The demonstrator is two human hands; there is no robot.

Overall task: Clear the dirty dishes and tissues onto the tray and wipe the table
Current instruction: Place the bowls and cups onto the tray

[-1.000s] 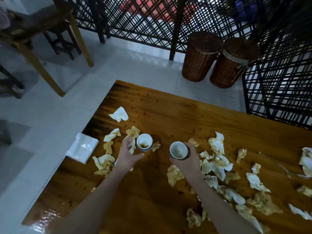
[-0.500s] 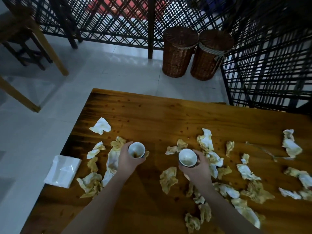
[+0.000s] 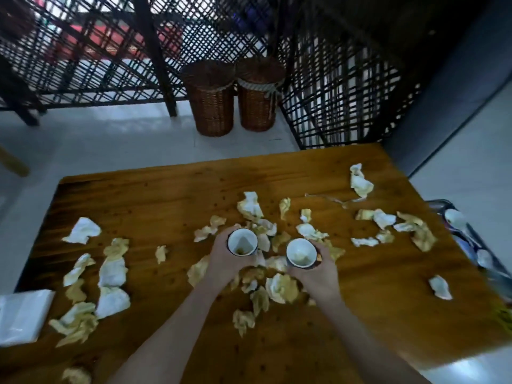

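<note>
1. Both hands are now lifting cups clear of the table (image 3: 144,195): left hand (image 3: 224,261) gripping the left cup (image 3: 242,245), right hand (image 3: 315,273) gripping the right cup (image 3: 301,253).
2. The tray (image 3: 471,245) is coming into view at right, so unloading is probably next.
3. Tissues (image 3: 113,273) are still littering the table.

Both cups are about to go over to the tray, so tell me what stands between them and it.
Nothing upright blocks the way. The left hand and right hand each hold a cup above the table. Only flat crumpled tissues lie between them and the tray at the right edge, which already holds dishes.
</note>
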